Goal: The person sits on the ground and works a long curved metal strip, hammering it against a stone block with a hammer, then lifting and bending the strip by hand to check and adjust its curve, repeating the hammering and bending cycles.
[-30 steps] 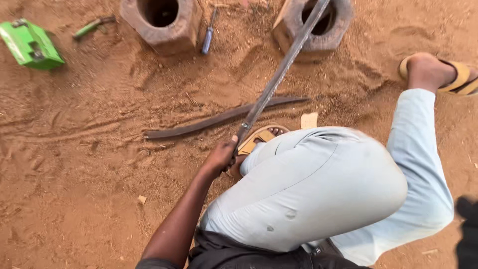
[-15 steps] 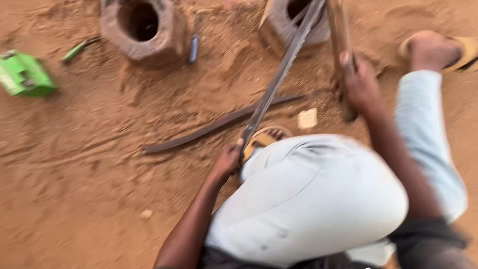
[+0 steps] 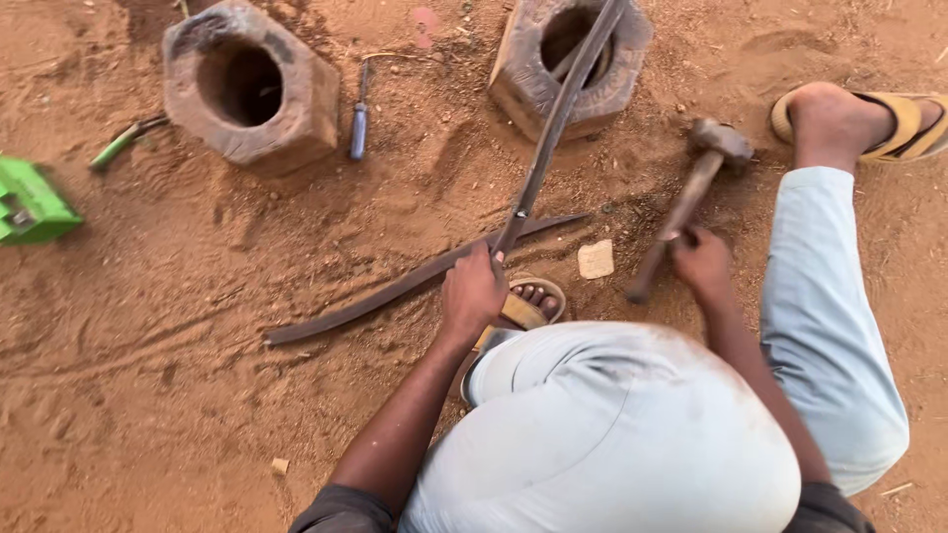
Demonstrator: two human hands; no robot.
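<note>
My left hand [image 3: 472,292] grips the near end of a long curved metal bar [image 3: 553,128]; the bar's far end rests in the hollow of a wooden block [image 3: 578,64]. A wooden-handled hammer [image 3: 691,192] is in my right hand [image 3: 703,265], its metal head resting on the sand near the block. A second dark curved metal strip [image 3: 395,288] lies flat on the sand just beyond my left hand. My knees in pale trousers fill the lower middle of the view, and my sandalled foot [image 3: 533,301] sits under the left hand.
A second hollow wooden block [image 3: 247,84] stands at the upper left. A blue-handled tool [image 3: 359,123] lies between the blocks. A green-handled tool [image 3: 123,143] and a green box [image 3: 30,202] lie at the far left. My other foot in a yellow sandal [image 3: 859,123] is upper right. A small pale chip [image 3: 595,259] lies on the sand.
My right hand has come into view with the hammer and swung it down, so the head now rests on the sand. The left hand keeps its hold on the bar.
</note>
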